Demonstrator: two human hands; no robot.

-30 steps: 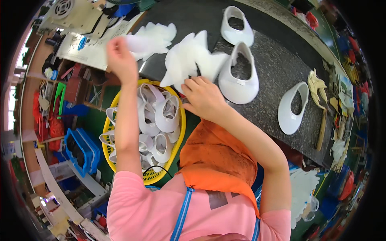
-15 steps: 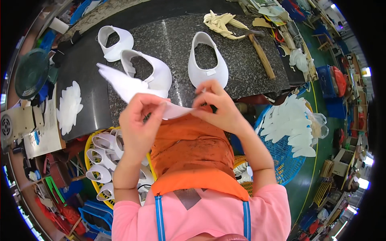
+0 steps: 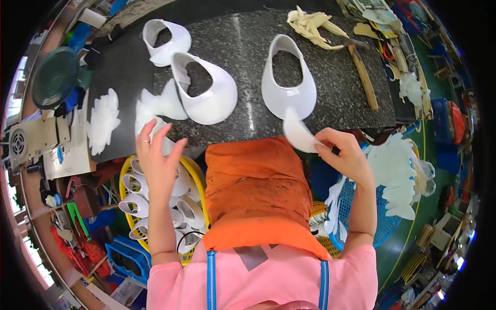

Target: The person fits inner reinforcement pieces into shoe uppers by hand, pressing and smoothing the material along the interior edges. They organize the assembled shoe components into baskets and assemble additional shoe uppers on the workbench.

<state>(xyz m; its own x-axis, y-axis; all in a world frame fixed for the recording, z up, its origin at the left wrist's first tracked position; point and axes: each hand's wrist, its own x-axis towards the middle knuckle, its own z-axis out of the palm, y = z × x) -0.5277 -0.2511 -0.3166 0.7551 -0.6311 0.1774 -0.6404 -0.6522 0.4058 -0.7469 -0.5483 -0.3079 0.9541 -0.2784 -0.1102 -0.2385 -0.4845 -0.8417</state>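
Note:
My right hand pinches one end of a thin white curved piece between thumb and fingers at the table's front edge. The piece's other end points up toward the toe of a white shoe upper. My left hand is open, thumb and fingers spread, at loose white curved pieces on the table's front left. Whether its fingertips touch them I cannot tell. Just beyond that hand sits a second white shoe upper, with a third shoe upper behind it.
The dark speckled stone tabletop carries a wooden-handled hammer and cream strips. More white pieces lie at far left. Below stand a yellow basket of white uppers and a blue basket with white pieces on it.
My hands have separated. The right has moved right with one white piece; the left has let go and moved left and down. The other white pieces now lie on the table.

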